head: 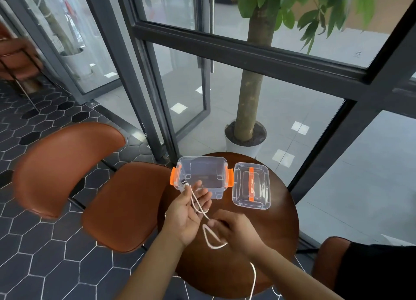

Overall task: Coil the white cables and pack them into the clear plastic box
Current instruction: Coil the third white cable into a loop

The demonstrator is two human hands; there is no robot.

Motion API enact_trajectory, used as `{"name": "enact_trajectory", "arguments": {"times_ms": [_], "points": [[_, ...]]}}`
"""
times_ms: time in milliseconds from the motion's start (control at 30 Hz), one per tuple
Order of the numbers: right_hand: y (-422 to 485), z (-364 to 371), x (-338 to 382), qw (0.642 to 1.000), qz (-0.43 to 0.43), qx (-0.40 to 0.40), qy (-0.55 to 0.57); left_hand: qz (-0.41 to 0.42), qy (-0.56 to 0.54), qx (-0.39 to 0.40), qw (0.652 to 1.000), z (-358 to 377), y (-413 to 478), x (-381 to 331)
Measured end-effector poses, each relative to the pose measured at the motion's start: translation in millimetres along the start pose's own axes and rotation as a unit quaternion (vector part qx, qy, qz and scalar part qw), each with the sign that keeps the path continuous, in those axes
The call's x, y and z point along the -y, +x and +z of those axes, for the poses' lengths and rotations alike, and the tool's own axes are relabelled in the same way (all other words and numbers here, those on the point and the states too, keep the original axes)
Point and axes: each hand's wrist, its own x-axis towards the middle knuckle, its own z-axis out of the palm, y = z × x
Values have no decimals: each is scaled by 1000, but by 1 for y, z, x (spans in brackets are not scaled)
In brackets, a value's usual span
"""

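Thin white round cable [193,198] is draped across the flat, open-fingered left hand [191,216] and pinched in the curled right hand [236,230], just below the clear rectangular plastic box [202,175].

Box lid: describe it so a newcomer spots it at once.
On the round brown table, two clear plastic pieces lie side by side. The lid is the right one: flat, one orange strip down its middle, unlike the deeper box with orange side clips.
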Motion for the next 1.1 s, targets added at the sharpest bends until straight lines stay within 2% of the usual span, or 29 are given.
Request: {"name": "enact_trajectory", "arguments": {"times_ms": [100, 200, 267, 433, 533, 633, 733, 833, 933, 967, 1033, 1100], "points": [[6, -10, -13, 999, -38, 32, -14, -9, 13, 19, 1000, -2, -1, 0], [9, -20, -29, 987, -38, 55, -148, -1, -43, 70, 997, -5, -1, -15], [5, -27, -41, 974, -6, 69, -217, 36, -82, 88, 992, -6, 0, -35], [3, -49, -67, 957, 60, 51, -280, 125, -122, 87, 981, -19, -1, -87], [5, -60, -84, 934, 67, -11, -351, 165, -160, 86, 969, -29, 0, -111], [4, -68, -92, 931, 206, -52, -298, 190, -154, 65, 968, -29, 1, -126], [14, -60, -89, 940, 245, -32, -235, 169, -121, 66, 976, -17, 0, -116], [28, -42, -58, 958, 176, 44, -221, 130, -74, 74, 986, -4, -4, -89], [35, -23, -6, 996, 73, 27, -43, 84, -60, 90, 991, 5, -9, -59], [34, -17, 13, 998, 45, 41, 36, 72, -53, 91, 992, 7, -9, -50], [32, -7, 34, 975, 14, 102, 198, 57, -41, 94, 993, 9, -10, -40], [28, -5, 42, 964, 2, 135, 228, 54, -30, 93, 994, 10, -12, -38]]}}
